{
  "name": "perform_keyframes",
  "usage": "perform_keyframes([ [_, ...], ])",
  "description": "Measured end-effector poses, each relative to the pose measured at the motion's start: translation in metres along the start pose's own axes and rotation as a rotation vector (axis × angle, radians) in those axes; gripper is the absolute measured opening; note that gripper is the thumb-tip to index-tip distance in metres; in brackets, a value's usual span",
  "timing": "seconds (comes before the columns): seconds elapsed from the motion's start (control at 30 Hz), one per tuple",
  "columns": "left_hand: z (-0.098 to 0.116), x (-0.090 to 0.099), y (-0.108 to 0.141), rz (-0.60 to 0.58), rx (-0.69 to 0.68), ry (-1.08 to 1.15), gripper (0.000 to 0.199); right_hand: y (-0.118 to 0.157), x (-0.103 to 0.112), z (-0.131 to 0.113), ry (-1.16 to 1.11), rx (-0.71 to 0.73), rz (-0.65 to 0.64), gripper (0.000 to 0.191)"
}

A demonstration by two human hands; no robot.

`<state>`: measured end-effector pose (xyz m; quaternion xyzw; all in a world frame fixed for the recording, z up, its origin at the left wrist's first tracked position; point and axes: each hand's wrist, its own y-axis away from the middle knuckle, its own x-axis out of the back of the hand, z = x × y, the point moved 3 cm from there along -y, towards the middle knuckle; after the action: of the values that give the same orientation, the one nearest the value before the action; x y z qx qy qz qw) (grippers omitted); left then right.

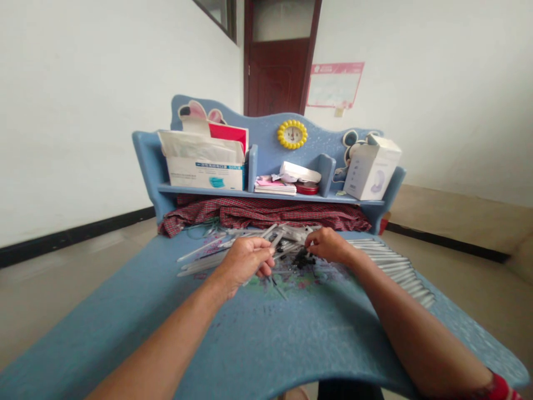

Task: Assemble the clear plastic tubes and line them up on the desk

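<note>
Over the middle of the blue desk, my left hand (250, 258) is closed, with a slim clear tube (276, 240), like a pen barrel, between thumb and fingers. My right hand (327, 244) reaches to a small heap of black parts (305, 259), its fingers pinched together at the heap's edge. What those fingertips hold, if anything, is hidden. Loose clear tubes (200, 264) lie in a pile to the left of and behind my hands. A thin piece with a dark part (275, 284) lies below my left hand.
A row of slim, pale pen-like sticks (391, 264) lies along the right. Behind the pile, a red checked cloth (266, 212) is bunched under the shelf (233, 193). The shelf bears a mask box (187, 173), a white box (372, 169) and a red tin (307, 189).
</note>
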<state>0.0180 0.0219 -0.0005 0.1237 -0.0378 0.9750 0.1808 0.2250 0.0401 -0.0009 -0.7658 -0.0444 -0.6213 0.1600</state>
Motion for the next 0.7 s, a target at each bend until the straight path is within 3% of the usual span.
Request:
perform_keyframes([
  [0.13,0.001,0.000,0.001,0.007,0.006,-0.013,0.017,0.005,-0.008,-0.030,0.185,0.193,-0.098,0.021],
  [0.27,0.000,0.000,0.001,0.011,0.008,-0.021,0.016,0.012,-0.012,-0.050,0.373,0.245,-0.122,0.023],
  [0.7,0.002,0.008,0.000,0.063,-0.021,-0.025,0.013,0.018,-0.019,-0.063,0.495,0.324,-0.155,0.016],
])
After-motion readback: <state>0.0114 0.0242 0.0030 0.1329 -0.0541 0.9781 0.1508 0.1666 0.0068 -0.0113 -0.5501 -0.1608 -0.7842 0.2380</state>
